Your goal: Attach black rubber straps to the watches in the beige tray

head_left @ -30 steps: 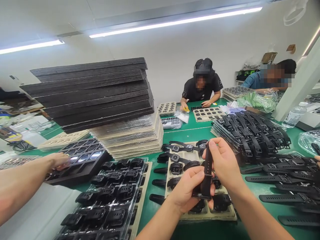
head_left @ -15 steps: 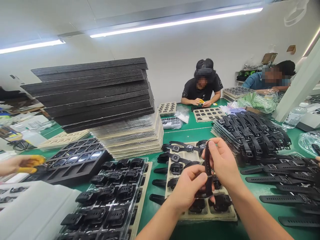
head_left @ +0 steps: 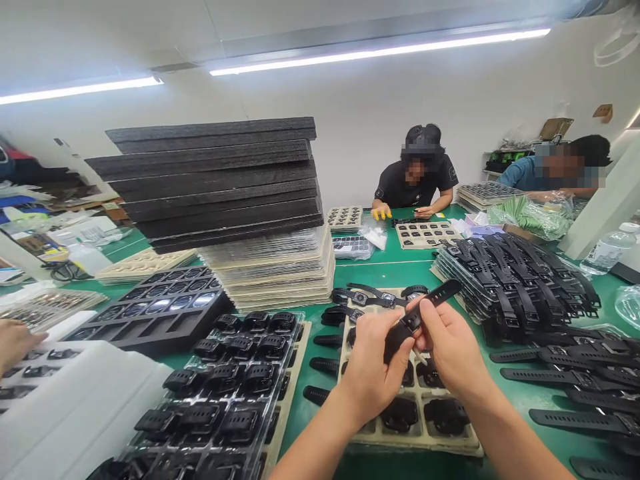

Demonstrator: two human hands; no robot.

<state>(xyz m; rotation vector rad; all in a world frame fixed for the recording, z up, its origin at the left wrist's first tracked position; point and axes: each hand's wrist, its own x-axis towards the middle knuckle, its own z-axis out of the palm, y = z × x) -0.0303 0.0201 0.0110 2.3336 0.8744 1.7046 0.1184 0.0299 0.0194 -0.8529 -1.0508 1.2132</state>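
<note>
Between my two hands is a black smartwatch with a strap (head_left: 438, 293). My left hand (head_left: 373, 357) is closed around its lower end, while my right hand (head_left: 443, 327) pinches the strap near the buckle, with a strap end sticking out up and to the right. Much of the watch is hidden by my fingers. Below my hands lies a beige moulded tray (head_left: 420, 437) with black watches (head_left: 399, 415) in its pockets. Several more watches (head_left: 359, 299) lie across its far edge, and straps (head_left: 324, 365) stick out at its left.
Left stands a clear tray (head_left: 260, 437) of strapped watches; behind it are a black foam tray (head_left: 165, 333) and a tall stack of black foam sheets (head_left: 225, 193) over pale trays. Loose watches (head_left: 575, 380) lie right. Another person's hand (head_left: 17, 343) is far left; two co-workers sit opposite.
The watch has turned from upright to slanting up and right, and my left hand has risen around it. The view has swung slightly left. The co-worker's yellow-fingered hand opposite has moved left.
</note>
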